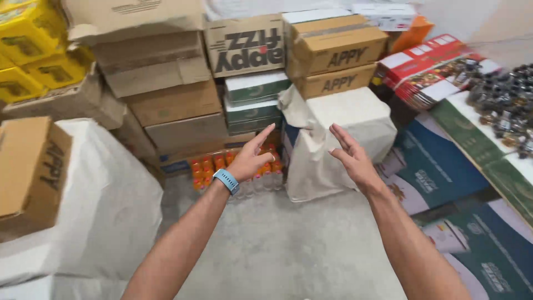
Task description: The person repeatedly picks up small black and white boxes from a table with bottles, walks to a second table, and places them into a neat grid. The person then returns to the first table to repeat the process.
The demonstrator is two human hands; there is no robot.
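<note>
My left hand (252, 155) is stretched out ahead with fingers apart and holds nothing; a blue watch (227, 180) sits on its wrist. My right hand (351, 157) is also extended, palm turned inward, fingers spread and empty. Both hands hover in front of a large white woven sack (338, 139) standing on the concrete floor (277, 244). Just under my left hand is a shrink-wrapped pack of small orange-capped bottles (236, 166). Neither hand touches anything.
Stacked brown cartons (333, 50) and green-white boxes (252, 103) rise behind the sack. A sack-covered pile with a brown carton (30, 166) is at left, yellow packs (28, 50) above it. Blue-green printed sacks (444, 166) and red boxes (427, 66) line the right.
</note>
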